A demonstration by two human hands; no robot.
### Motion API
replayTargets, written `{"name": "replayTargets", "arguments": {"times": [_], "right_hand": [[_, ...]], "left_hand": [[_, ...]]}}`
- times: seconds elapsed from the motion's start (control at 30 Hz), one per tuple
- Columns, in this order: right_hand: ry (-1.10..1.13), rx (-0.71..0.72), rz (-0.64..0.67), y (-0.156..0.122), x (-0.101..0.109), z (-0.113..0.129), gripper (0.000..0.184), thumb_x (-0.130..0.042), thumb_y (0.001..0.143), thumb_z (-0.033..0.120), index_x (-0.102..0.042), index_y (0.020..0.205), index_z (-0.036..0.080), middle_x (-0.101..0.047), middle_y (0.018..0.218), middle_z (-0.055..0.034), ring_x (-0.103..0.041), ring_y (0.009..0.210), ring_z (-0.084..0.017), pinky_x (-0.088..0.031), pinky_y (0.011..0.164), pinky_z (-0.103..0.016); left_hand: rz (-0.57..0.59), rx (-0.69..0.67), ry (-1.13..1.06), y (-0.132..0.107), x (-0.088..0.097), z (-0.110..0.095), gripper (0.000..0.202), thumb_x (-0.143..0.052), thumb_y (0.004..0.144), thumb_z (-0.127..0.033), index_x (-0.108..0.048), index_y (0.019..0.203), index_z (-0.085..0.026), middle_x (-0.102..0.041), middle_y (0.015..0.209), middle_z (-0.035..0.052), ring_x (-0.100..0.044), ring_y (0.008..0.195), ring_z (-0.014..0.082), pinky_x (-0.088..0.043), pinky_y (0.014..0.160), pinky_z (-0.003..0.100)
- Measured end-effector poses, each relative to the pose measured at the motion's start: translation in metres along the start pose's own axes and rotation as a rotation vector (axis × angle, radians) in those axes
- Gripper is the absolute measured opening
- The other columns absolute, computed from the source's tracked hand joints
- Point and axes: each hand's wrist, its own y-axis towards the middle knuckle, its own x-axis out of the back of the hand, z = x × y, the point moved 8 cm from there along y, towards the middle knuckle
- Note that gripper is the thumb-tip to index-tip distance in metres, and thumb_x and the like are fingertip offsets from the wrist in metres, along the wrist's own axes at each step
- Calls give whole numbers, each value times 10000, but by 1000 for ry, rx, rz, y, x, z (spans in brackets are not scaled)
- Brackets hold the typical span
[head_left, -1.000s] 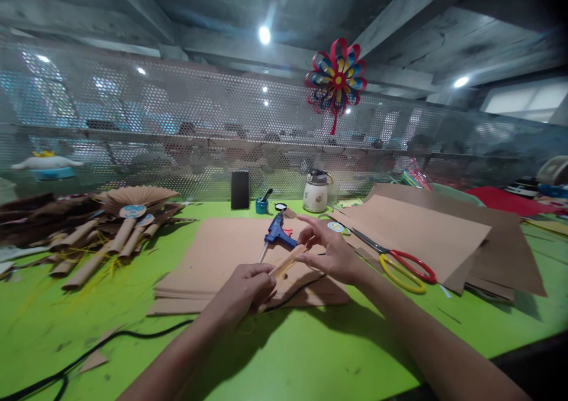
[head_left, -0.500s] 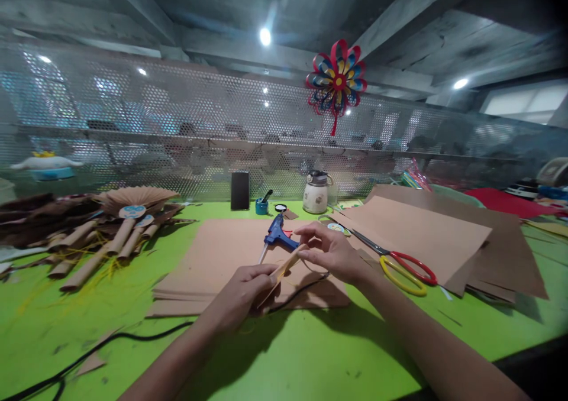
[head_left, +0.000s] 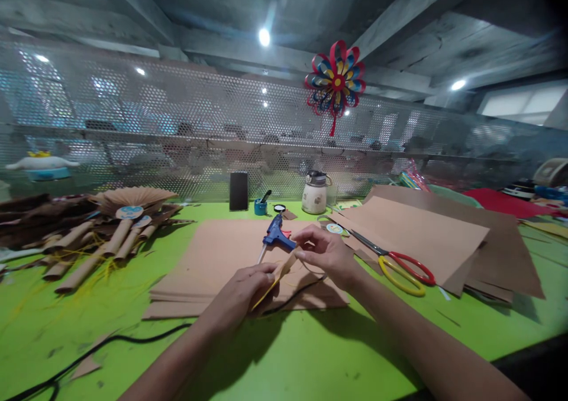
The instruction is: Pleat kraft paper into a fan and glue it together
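A narrow piece of brown paper (head_left: 284, 266) is stretched between my two hands, above a stack of brown paper sheets (head_left: 208, 253). My left hand (head_left: 246, 285) pinches its lower end, where a yellow edge shows. With thumb and fingertips closed, my right hand (head_left: 326, 254) grips the upper end. A blue hot glue gun (head_left: 276, 235) lies on the stack just beyond my fingers, a glue stick poking from its rear. Scissors (head_left: 406, 271) with one red and one yellow handle rest to the right of my right hand.
Large brown sheets (head_left: 421, 223) lie on the right. Paper fans (head_left: 124, 229) with rolled handles and yellow strands are piled left. A white flask (head_left: 314, 194), a blue jar (head_left: 261, 206) and a dark upright phone-like slab (head_left: 238, 191) stand behind. A black cable (head_left: 133, 336) crosses the green table.
The paper piece has turned slightly in my hands, so its yellow lower edge shows more. My hands stay in nearly the same place; the view has shifted a little.
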Motion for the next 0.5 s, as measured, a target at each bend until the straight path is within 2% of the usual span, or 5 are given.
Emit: {"name": "replayTargets", "arguments": {"times": [0.07,0.17,0.3,0.4,0.5], "right_hand": [[-2,4,-5,0,0,-1,244,-734,681,258,-667,905,189,-572,922,-36,-557,842,-140,-477,822,-335],[-10,11,2,-1,0,-5,230,-728,691,253,-669,905,194,-570,908,-31,-553,824,-135,-480,807,-331],[-30,11,8,-1,-1,-10,214,-714,702,237,-668,905,188,-561,890,-26,-549,812,-129,-483,776,-304],[-100,26,5,-1,-2,-10,209,-696,714,241,-663,914,186,-562,891,-30,-550,808,-132,-484,751,-294],[-194,64,5,-2,-4,-5,201,-674,728,227,-657,925,188,-559,903,-36,-548,809,-134,-486,734,-290]], "left_hand": [[-3,20,-39,0,-2,3,218,-506,789,-360,-566,686,-177,-493,610,-6,-373,536,123,-274,493,238],[19,93,-91,1,-5,15,337,-451,821,-461,-551,686,-169,-495,585,-3,-372,497,116,-255,462,235],[95,133,-100,1,-10,22,474,-374,834,-590,-545,753,-156,-509,611,1,-355,465,92,-226,443,229],[139,113,-55,1,-12,20,427,-450,806,-600,-499,854,-178,-556,696,5,-417,506,93,-261,459,220],[122,121,21,4,-12,23,409,-540,762,-578,-440,866,-196,-550,652,-16,-440,493,95,-274,452,216]]}}
